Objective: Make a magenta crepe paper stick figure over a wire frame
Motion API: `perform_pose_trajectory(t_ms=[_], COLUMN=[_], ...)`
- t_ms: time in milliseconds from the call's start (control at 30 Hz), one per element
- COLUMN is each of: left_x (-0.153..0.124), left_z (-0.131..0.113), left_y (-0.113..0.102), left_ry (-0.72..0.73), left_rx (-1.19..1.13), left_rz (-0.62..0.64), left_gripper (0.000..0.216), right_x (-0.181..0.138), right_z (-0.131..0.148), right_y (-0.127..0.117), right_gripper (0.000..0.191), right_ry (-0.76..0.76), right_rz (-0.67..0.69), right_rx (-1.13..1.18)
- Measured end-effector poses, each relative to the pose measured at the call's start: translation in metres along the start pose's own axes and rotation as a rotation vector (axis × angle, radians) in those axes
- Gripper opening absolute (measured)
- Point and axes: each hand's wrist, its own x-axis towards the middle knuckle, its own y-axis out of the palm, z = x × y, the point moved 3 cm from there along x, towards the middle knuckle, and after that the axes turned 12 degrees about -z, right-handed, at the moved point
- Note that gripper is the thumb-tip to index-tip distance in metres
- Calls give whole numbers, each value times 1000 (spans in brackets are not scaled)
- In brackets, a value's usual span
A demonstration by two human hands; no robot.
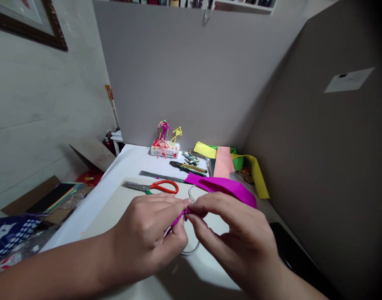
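My left hand [143, 233] and my right hand [234, 237] meet over a beige board [106, 210], their fingertips pinching a thin magenta paper-wrapped piece [180, 218]. A loop of thin pale wire [191, 250] runs beneath my hands, partly hidden by them. Just beyond my right hand lies a magenta paper strip [223, 187]. Orange-handled scissors [156, 186] rest on the board beyond my left hand. Farther back are a bundle of thin wires [159, 176], pliers [187, 166], and yellow, pink and green paper strips [231, 160].
Small wire figures wrapped in colour stand on a white block [165, 151] at the back of the white table [125, 160]. Grey partitions [178, 75] rise behind and to the right. A black flat object [297, 250] lies at lower right; cardboard and coloured sheets [55, 202] sit left.
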Motion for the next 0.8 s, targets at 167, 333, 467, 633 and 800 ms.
perform_pose_trajectory(t_ms=[167, 333, 467, 633, 800], left_x=[1, 1, -1, -3, -1], left_z=[1, 2, 2, 3, 2], left_y=[3, 5, 6, 10, 10], left_ry=[7, 45, 76, 67, 15], left_rx=[35, 54, 66, 51, 21], left_rz=[22, 39, 21, 43, 80], left_gripper=[21, 21, 22, 20, 23], right_x=[-1, -4, -4, -3, -4], right_z=[-2, -5, -9, -13, -16], right_y=[1, 2, 3, 4, 5], right_gripper=[16, 15, 16, 21, 19], right_ry=[-60, -108, -92, -69, -55], right_rz=[13, 15, 75, 159, 145], right_rx=[-55, -51, 3, 34, 77])
